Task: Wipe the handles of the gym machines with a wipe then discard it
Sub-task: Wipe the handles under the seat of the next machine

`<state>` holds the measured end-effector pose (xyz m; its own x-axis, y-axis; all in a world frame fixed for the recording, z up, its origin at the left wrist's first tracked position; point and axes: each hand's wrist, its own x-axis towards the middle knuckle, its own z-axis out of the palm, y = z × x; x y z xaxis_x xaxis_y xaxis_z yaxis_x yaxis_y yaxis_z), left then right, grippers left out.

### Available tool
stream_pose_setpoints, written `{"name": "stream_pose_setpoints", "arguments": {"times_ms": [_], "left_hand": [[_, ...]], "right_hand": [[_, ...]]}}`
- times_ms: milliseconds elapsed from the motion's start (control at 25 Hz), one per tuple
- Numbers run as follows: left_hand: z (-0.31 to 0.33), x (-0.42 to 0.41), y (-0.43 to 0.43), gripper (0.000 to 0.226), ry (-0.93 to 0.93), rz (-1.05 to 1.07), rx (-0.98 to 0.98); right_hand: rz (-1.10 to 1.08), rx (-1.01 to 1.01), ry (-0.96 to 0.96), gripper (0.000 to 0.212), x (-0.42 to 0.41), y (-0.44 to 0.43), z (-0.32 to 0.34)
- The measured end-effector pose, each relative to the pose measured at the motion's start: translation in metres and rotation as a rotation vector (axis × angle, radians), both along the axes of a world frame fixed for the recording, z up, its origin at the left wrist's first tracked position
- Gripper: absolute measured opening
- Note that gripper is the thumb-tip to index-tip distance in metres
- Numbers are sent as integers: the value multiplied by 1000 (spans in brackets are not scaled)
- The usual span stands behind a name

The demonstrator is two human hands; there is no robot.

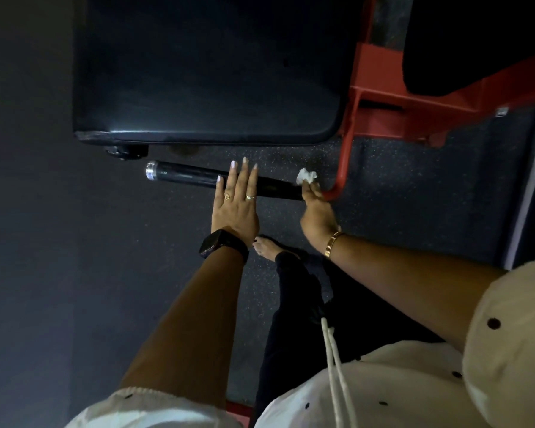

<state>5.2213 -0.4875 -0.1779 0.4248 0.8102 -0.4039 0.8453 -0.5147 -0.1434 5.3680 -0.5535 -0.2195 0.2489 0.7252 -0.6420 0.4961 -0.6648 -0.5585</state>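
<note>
Mid-job I'd say: black cylindrical handle with silver end cap (183, 176), left hand (235, 205) flat across it, fingers straight. Right hand (317, 211) pinches the crumpled white wipe (306, 176) at the handle's red metal frame (343, 168) end. Binning not done yet.

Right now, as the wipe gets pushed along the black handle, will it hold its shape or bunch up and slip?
The wipe sits crumpled in the right hand's pinch, so it is probably limp and will bunch further. It looks small and thin, likely very light. The handle looks glossy, so it may slide easily.
</note>
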Motion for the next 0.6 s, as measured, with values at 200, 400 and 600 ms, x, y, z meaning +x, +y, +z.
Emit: {"name": "stream_pose_setpoints", "arguments": {"times_ms": [200,400,600], "left_hand": [[5,-8,10,75,-86,155,-2],[16,-49,50,57,-174,421,12],[22,-75,68,52,-741,640,43]], "right_hand": [[-80,318,75,61,-67,15,48],[207,502,71,58,-115,53,66],[337,472,-166,52,-144,101,66]]}}
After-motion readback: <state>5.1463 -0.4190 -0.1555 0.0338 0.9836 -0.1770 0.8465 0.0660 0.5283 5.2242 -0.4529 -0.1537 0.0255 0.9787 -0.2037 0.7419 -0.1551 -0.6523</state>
